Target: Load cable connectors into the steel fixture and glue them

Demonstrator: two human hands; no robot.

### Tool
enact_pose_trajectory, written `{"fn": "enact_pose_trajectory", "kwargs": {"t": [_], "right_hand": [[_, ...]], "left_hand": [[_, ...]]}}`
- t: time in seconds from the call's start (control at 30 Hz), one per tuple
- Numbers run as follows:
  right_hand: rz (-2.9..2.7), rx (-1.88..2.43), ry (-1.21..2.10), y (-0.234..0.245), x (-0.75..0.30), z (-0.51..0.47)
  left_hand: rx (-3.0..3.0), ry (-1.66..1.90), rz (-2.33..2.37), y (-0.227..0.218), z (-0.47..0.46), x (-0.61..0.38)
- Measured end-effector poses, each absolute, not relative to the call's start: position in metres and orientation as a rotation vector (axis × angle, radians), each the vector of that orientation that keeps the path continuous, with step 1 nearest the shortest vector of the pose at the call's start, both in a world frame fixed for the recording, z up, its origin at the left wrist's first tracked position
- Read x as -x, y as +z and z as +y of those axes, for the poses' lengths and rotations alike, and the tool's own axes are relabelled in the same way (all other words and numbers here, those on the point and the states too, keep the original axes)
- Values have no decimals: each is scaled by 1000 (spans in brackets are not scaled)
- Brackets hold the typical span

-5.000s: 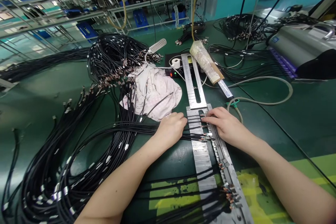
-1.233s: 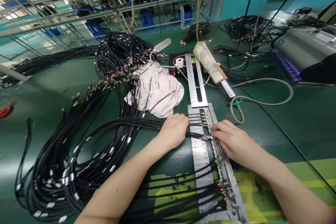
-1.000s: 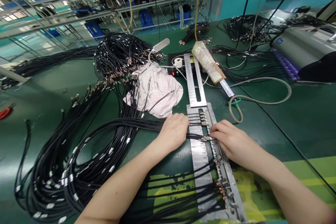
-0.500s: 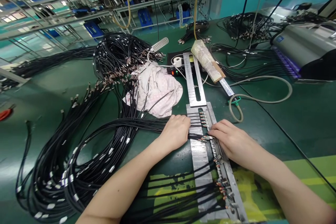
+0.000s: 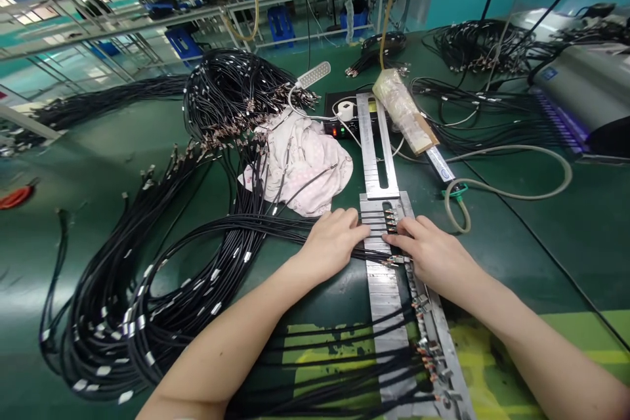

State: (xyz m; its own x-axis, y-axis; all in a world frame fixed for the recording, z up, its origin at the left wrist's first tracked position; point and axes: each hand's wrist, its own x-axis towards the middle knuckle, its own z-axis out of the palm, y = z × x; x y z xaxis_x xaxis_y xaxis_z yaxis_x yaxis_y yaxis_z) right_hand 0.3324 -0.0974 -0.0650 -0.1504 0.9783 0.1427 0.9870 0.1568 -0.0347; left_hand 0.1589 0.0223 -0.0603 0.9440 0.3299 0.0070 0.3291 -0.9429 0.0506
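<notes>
My left hand is closed around a bunch of black cables at the left edge of a slotted metal fixture. Its thumb presses on a cable lying across the metal. My right hand pinches the end of a single cable near the fixture's right rail; the fingertips partly hide that end. Just above, several cable ends with small metal connectors sit side by side in the fixture. Below the hands, loose cable ends touch the rail, and more cables lie across the lower part.
A pink-white cloth and a big coil of cables lie behind my left hand. A tape-wrapped tool with a grey cord rests beyond the fixture. At the right stands a grey machine with purple light.
My right hand has moved from the loose ends up to a cable beside the seated row. The left thumb now stretches toward it. The whole view has shifted slightly.
</notes>
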Motion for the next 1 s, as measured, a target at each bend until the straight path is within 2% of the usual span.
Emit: {"fn": "enact_pose_trajectory", "kwargs": {"t": [0.13, 0.33, 0.6, 0.77, 1.0], "right_hand": [[-2267, 2010, -34, -64, -331, -93], [-2217, 2012, 53, -66, -332, -89], [-2042, 1695, 198, -72, -349, -103], [-2122, 1718, 303, -56, -352, -111], [-1990, 1919, 117, -51, -359, -114]], "left_hand": [[-3140, -111, 366, -52, 20, -154], [-3146, -151, 378, -49, 12, -148], [-2983, -43, 638, -57, 9, -144], [-2893, 110, 741, -56, 11, -147], [-2960, 80, 806, -63, 8, -146]]}}
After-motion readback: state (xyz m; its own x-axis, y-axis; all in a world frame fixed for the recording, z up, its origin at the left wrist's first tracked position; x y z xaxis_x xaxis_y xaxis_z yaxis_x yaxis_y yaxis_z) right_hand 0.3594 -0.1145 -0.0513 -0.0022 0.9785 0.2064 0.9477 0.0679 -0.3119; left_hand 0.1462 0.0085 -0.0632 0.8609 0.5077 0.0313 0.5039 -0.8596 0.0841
